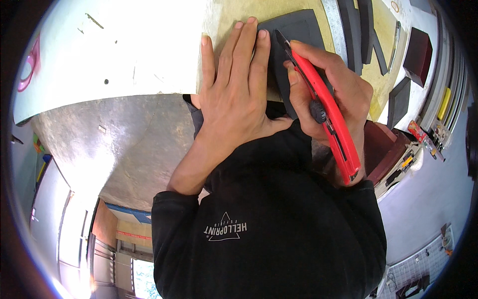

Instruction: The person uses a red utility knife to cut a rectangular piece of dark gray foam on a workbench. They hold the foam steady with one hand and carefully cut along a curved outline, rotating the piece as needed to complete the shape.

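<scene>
A red knife [334, 107] is being gripped by the right hand [354, 94]; a dark sheet [300, 27] is being touched by the spread left hand [234, 102].

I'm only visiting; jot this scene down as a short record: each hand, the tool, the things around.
Left hand: open, laid flat, index fingertip at the dark sheet
Right hand: gripping a red utility knife
Blade: out, its tip over the dark sheet
To the right: ruler, dark strips, dark red block
</scene>
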